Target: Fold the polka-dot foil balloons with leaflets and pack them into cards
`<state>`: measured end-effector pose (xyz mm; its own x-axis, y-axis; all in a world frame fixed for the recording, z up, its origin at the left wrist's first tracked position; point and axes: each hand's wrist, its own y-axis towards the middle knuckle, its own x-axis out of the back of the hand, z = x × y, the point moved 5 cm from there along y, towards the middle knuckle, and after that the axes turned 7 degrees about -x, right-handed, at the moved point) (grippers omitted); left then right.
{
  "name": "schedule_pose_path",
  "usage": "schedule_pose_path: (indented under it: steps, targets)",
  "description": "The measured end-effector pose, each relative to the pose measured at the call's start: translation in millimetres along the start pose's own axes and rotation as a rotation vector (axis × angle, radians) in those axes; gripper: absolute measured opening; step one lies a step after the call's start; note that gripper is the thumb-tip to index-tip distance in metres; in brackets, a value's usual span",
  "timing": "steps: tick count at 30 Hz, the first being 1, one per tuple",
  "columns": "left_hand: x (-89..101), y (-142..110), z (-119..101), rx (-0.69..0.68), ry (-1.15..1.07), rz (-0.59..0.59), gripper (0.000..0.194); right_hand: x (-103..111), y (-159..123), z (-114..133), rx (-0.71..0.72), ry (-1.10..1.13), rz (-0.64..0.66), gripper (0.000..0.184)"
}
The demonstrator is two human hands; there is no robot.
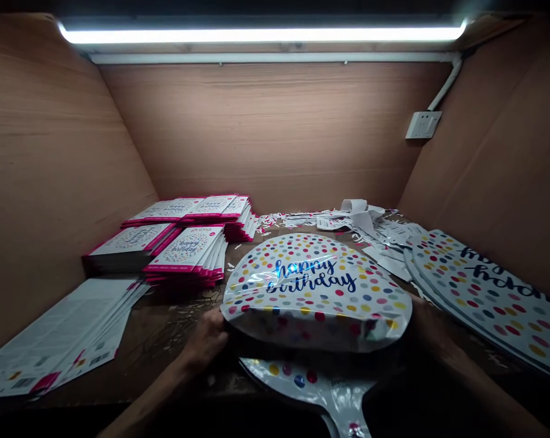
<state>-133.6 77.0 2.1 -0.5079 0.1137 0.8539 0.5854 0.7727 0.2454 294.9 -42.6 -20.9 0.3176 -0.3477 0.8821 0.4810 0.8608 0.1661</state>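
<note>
A flat foil balloon (302, 304) lies in front of me, white with coloured dots and "happy birthday" in blue script. Its front part is bent in a crosswise fold, and a lower part with a narrow tail (343, 398) hangs toward me over the table's front edge. My left hand (211, 333) is closed at the balloon's left edge, fingers curled. At the right edge, my right hand (423, 322) grips the foil from the side; its fingertips are mostly hidden and in shadow.
Stacks of pink-edged printed packets (184, 249) stand back left, with white printed sleeves (74, 334) fanned out before them. More flat foil balloons (498, 304) lie at right. Paper strips and scraps (366, 219) litter the back. Wooden panels (275, 128) enclose the table (170, 328).
</note>
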Motion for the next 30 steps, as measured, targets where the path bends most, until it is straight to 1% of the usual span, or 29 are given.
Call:
schedule_pose_path:
  steps: [1, 2, 3, 4, 5, 6, 7, 8, 9, 10, 11, 12, 13, 14, 16, 17, 18, 19, 20, 22, 23, 24, 26, 28, 30]
  targets:
    - [2.8, -4.3, 2.7, 0.062, -0.015, -0.070, 0.023, 1.6, 0.6, -2.1, -0.049, -0.028, 0.007, 0.014]
    - [6.8, -9.2, 5.2, 0.111, 0.020, -0.174, 0.024, 6.0, -0.6, -3.1, -0.092, -0.058, -0.034, 0.015]
    - [11.8, -14.4, 5.7, 0.118, 0.104, -0.309, 0.024, 12.6, -3.5, -2.7, -0.121, -0.087, -0.114, 0.017]
    - [16.1, -19.4, 4.9, 0.102, 0.198, -0.442, 0.021, 20.1, -8.0, -0.9, -0.130, -0.111, -0.212, 0.021]
    - [18.0, -22.8, 1.7, 0.038, 0.285, -0.536, 0.017, 27.2, -13.2, 3.3, -0.089, -0.119, -0.311, 0.026]
    - [17.5, -23.6, -3.2, -0.073, 0.348, -0.580, 0.016, 32.7, -18.6, 10.7, 0.020, -0.110, -0.393, 0.032]
    - [14.6, -21.8, -8.9, -0.214, 0.381, -0.563, 0.020, 35.3, -23.5, 20.5, 0.194, -0.095, -0.432, 0.038]
    - [10.6, -18.1, -14.4, -0.362, 0.385, -0.497, 0.024, 35.0, -27.5, 30.9, 0.399, -0.072, -0.425, 0.043]
    - [6.8, -13.3, -18.9, -0.491, 0.366, -0.403, 0.027, 33.1, -29.8, 39.7, 0.592, -0.040, -0.385, 0.047]
    - [4.7, -7.8, -22.0, -0.586, 0.325, -0.307, 0.028, 31.8, -29.5, 46.1, 0.747, -0.006, -0.360, 0.048]
    - [4.6, -1.4, -23.6, -0.639, 0.264, -0.216, 0.028, 31.9, -24.6, 49.5, 0.827, 0.028, -0.362, 0.048]
    - [6.6, 6.0, -23.5, -0.639, 0.191, -0.139, 0.027, 33.8, -14.4, 49.9, 0.815, 0.062, -0.393, 0.046]
    - [10.0, 14.0, -22.0, -0.593, 0.114, -0.074, 0.026, 36.9, -0.4, 48.3, 0.739, 0.097, -0.441, 0.045]
    - [13.7, 22.0, -19.8, -0.516, 0.037, -0.014, 0.026, 40.6, 15.2, 45.7, 0.638, 0.136, -0.489, 0.045]
    - [18.7, 34.8, -15.3, -0.334, -0.102, 0.114, 0.028, 46.4, 45.6, 42.4, 0.479, 0.196, -0.522, 0.046]
    - [19.8, 39.2, -13.8, -0.253, -0.169, 0.175, 0.028, 47.6, 59.4, 43.1, 0.446, 0.229, -0.487, 0.044]
    - [19.6, 42.5, -12.8, -0.180, -0.239, 0.233, 0.027, 46.8, 72.2, 45.2, 0.442, 0.270, -0.400, 0.040]
    - [18.3, 45.2, -11.6, -0.112, -0.312, 0.280, 0.027, 44.4, 83.5, 47.8, 0.447, 0.331, -0.278, 0.034]
    - [16.3, 47.6, -9.2, -0.035, -0.387, 0.307, 0.027, 40.0, 93.4, 49.5, 0.429, 0.414, -0.128, 0.028]
    - [10.6, 52.8, 1.9, 0.185, -0.537, 0.281, 0.030, 25.7, 107.9, 49.5, 0.316, 0.579, 0.187, 0.026]
    - [7.1, 55.6, 9.7, 0.302, -0.592, 0.242, 0.032, 17.4, 112.8, 47.9, 0.236, 0.631, 0.302, 0.029]
    - [3.4, 58.9, 17.8, 0.408, -0.627, 0.194, 0.034, 9.0, 116.9, 45.7, 0.160, 0.653, 0.375, 0.034]
    - [-4.5, 67.6, 33.1, 0.559, -0.636, 0.118, 0.035, -7.6, 124.2, 42.1, 0.065, 0.609, 0.431, 0.041]
    - [-12.1, 78.5, 45.2, 0.638, -0.592, 0.090, 0.035, -24.3, 131.8, 39.1, 0.008, 0.502, 0.419, 0.042]
    - [-17.6, 87.7, 54.9, 0.710, -0.543, 0.066, 0.033, -39.2, 139.4, 35.0, -0.052, 0.377, 0.375, 0.041]
